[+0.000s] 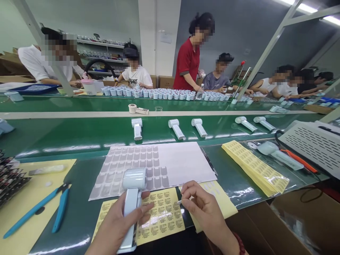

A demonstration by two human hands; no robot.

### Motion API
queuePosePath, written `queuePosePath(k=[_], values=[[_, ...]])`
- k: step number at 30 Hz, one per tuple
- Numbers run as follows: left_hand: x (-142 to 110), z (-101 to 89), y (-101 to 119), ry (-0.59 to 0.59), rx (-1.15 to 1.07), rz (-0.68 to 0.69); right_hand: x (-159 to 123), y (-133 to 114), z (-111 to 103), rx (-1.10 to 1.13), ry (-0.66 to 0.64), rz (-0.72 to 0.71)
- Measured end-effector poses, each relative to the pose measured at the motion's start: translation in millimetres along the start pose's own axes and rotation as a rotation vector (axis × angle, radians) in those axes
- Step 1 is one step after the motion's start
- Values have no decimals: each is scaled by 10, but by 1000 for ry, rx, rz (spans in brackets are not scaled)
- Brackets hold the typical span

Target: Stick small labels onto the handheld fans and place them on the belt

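Note:
My left hand [114,225] is wrapped around the handle of a light-blue handheld fan [134,179], its round head pointing away from me. Thumb and fingers of my right hand [205,209] pinch a small white piece [179,203], a little to the right of the fan and apart from it. Below both hands lies a yellow sheet of printed labels [162,216]. Behind it is a white sheet [186,163] with rows of grey stickers on its left part. Another yellow sheet [223,202] with small white pieces lies partly under my right hand.
Blue-handled cutters [34,212] rest on yellow paper at left. A stack of label sheets [255,168] and an orange-handled tool [299,161] lie at right. Several fans [176,129] lie on the green conveyor [79,131]. Several co-workers [187,60] are across the line, behind many blue cups [159,94].

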State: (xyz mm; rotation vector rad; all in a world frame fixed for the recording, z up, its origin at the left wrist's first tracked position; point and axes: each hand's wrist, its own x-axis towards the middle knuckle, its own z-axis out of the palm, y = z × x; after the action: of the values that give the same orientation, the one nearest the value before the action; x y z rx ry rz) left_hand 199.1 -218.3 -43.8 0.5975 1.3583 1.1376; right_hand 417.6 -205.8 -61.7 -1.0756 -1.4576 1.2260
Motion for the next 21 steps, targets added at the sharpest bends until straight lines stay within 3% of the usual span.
queuePosePath(k=[5,10,18,21], values=[[-76,57,150,-63,-63,-11,107,-270,366,171,-109,34],[-17,66,240,-28,-363,-39,212,-455,705,70,-221,92],[13,40,277,33,-403,-43,340,-434,847,-63,-219,70],[37,55,299,84,-441,-49,362,-406,872,-153,-193,-19]])
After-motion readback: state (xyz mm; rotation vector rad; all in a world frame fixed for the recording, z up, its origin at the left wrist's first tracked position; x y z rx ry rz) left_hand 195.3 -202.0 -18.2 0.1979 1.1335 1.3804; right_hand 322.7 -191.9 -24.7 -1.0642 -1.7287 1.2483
